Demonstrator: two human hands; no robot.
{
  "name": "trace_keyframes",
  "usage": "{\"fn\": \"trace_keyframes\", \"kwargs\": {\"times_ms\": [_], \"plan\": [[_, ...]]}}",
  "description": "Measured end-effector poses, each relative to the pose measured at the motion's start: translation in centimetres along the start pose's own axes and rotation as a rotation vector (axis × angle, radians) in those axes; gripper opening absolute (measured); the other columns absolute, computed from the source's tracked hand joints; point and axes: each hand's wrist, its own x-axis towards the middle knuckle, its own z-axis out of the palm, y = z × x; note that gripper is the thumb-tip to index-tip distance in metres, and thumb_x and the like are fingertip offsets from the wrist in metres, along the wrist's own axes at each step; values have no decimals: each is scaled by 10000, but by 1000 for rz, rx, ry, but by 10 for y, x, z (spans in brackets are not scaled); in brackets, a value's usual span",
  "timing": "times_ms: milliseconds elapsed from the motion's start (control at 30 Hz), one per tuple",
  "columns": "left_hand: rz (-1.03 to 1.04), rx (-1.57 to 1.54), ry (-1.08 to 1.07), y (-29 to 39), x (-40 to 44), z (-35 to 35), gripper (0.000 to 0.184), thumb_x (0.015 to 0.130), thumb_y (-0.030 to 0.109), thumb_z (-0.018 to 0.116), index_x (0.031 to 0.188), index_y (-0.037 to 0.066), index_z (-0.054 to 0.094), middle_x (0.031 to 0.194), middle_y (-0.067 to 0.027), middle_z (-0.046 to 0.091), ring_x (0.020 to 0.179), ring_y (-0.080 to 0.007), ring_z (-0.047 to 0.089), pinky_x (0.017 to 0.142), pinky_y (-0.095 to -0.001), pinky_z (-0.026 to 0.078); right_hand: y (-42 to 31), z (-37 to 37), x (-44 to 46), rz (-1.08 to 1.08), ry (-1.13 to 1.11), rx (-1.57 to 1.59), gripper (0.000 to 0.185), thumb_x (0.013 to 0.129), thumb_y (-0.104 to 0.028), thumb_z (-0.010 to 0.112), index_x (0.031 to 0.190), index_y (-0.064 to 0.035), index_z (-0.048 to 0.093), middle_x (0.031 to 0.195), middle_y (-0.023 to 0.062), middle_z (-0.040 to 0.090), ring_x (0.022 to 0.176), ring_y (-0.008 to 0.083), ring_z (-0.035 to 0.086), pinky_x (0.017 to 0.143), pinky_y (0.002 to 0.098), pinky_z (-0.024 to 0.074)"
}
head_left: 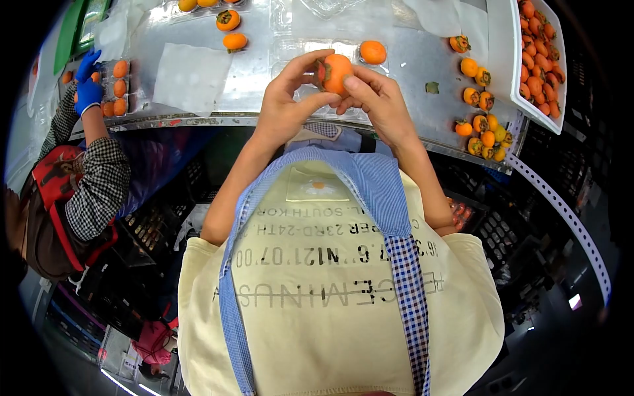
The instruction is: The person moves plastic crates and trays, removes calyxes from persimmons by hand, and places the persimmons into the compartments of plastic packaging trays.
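An orange persimmon (337,71) is held between my two hands above the metal table. My left hand (288,99) curls around its left side, by the green-brown calyx, with the thumb beneath. On the fruit's lower right, the thumb of my right hand (381,100) presses, and the fingers bend behind it. Just behind my hands lies a clear plastic tray (290,49), partly hidden by them. Another persimmon (373,52) sits at that tray's right end, near my right hand.
Several loose persimmons (487,137) cluster at the table's right edge, beside a white crate (505,72) full of more. Two persimmons (234,42) lie at back left near a white sheet (191,78). At far left, a co-worker's blue-gloved hand (88,94) touches a filled tray.
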Motion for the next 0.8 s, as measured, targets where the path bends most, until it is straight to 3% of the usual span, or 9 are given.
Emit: {"fn": "trace_keyframes", "kwargs": {"times_ms": [400, 500, 600, 800], "plan": [[29, 99, -8, -1, -1, 0, 538, 722, 81, 728, 1214, 27, 520, 1134, -80, 576, 946, -167, 570, 861, -320, 461, -2, -5, -4, -12, -8, -12, 357, 881, -227, 576, 1124, 34, 582, 894, 83, 635, 751, 135, 605, 664, 258, 500], [60, 55, 14, -2, -1, 3, 539, 745, 33, 706, 1236, 16, 485, 1124, -117, 581, 938, -173, 600, 838, -313, 488, 1, -11, -4, -112, 245, -270, 318, 848, -187, 636, 1101, 4, 605, 850, 69, 649, 735, 113, 609, 653, 239, 504], [-99, -171, 24, 6, -4, 5, 543, 773, -17, 669, 1265, 12, 440, 1102, -159, 589, 928, -187, 630, 793, -285, 517, -2, -14, -2, -205, 312, -247, 279, 814, -144, 683, 1055, -15, 631, 814, 62, 656, 720, 91, 609, 656, 215, 501], [-78, -117, 19, 5, -3, 5, 549, 785, -41, 649, 1280, 10, 416, 1071, -172, 605, 907, -198, 648, 754, -256, 528, -1, -4, 1, -192, 260, -172, 238, 794, -110, 697, 992, 9, 640, 810, 71, 664, 710, 89, 626, 654, 204, 502]]}}
